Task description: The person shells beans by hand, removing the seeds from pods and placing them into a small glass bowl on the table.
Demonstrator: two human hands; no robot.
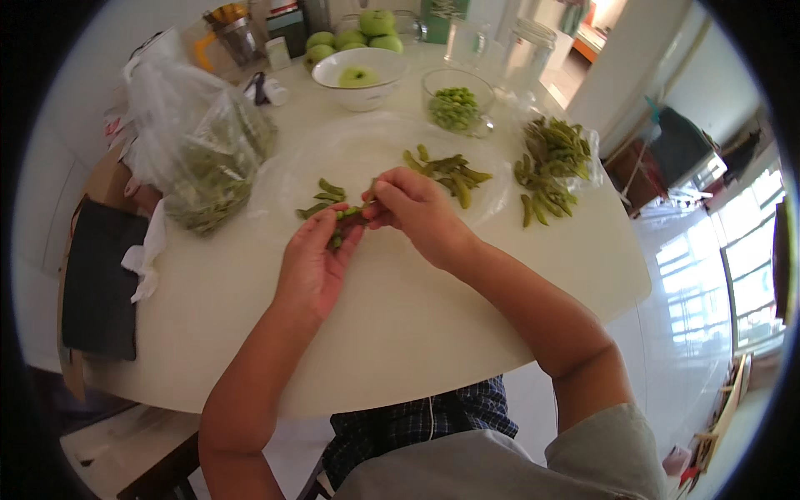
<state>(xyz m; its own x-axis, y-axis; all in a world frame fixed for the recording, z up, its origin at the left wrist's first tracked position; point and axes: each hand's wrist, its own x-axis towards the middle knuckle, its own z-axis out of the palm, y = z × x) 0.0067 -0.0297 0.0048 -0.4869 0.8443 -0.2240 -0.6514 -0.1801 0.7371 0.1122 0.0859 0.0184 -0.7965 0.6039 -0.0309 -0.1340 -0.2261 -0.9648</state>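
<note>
My left hand (322, 259) has its fingers closed on green beans and part of a bean pod (352, 219). My right hand (409, 203) meets it from the right and pinches the pod between thumb and fingers. Several pods (325, 197) lie just behind my left hand, and a small pile of pods (453, 175) lies behind my right hand. Shelled green beans (455, 107) partly fill a clear glass bowl (431, 87) farther back. At the right, a larger heap of pods (553, 156) rests partly on clear plastic.
A plastic bag of greenish pods (209, 169) stands at the left, near a dark box or case (106, 281) and white tissue (147, 262). At the back are a white bowl (356, 94) holding a green fruit, more green fruit (377, 22), a glass mug (464, 44) and a glass jar (528, 53).
</note>
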